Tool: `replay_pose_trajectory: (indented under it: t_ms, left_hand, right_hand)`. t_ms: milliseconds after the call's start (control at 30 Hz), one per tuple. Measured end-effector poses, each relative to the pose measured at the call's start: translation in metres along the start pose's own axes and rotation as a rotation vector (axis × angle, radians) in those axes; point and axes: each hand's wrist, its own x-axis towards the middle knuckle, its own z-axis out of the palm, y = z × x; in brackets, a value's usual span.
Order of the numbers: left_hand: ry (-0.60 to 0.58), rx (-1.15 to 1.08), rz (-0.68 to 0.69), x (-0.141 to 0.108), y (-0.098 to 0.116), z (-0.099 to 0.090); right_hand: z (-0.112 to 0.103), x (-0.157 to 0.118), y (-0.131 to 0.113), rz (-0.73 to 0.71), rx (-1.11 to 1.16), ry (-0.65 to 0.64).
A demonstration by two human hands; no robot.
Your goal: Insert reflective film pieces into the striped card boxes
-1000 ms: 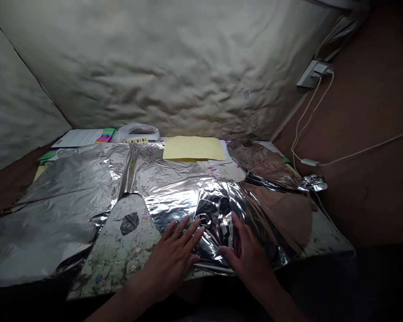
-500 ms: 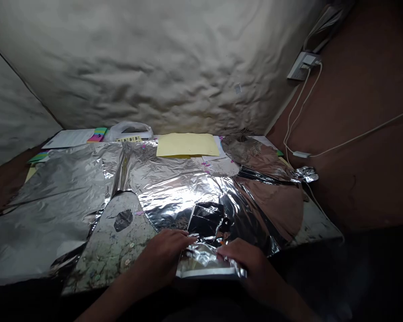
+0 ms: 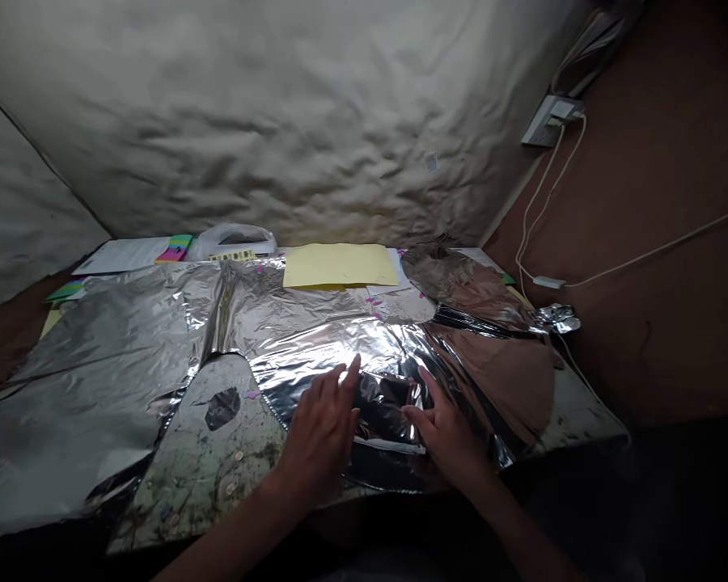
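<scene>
A small piece of shiny silver foil [image 3: 383, 414] with a pale strip along its near edge lies on the large silver foil sheet [image 3: 315, 331] covering the table. My left hand [image 3: 323, 420] is at its left side, palm down, fingers stretched forward. At the right side, my right hand [image 3: 452, 436] has its thumb and index finger apart, the thumb near or on the small piece. Its other fingers are partly hidden. Reflections make it hard to tell where the small piece ends and the sheet beneath begins.
A yellow paper sheet [image 3: 340, 265] lies at the back, right of a clear plastic bag [image 3: 234, 236]. Printed paper [image 3: 121, 255] and colored sticky strips [image 3: 175, 248] are at back left. Crumpled foil [image 3: 556, 318] sits near white cables at right. Stained tabletop [image 3: 212, 461] shows at left front.
The small foil piece has gone from the table's front edge, where both hands gripped it, forward onto the large sheet. Both hands have moved forward and their fingers have spread.
</scene>
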Motion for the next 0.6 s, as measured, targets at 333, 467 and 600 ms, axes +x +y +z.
replay_pose_trajectory:
  t_ms: [333, 467, 600]
  left_hand:
    - [-0.121, 0.103, 0.199, 0.007, -0.005, 0.029]
    - [-0.124, 0.123, 0.193, 0.008, -0.005, 0.026]
    - [-0.15, 0.124, 0.215, -0.002, -0.007, 0.023]
  right_hand:
    - [0.011, -0.008, -0.001, -0.716, -0.515, 0.294]
    - [0.021, 0.004, 0.007, -0.691, -0.74, -0.059]
    - [0.014, -0.009, 0.016, -0.749, -0.654, -0.035]
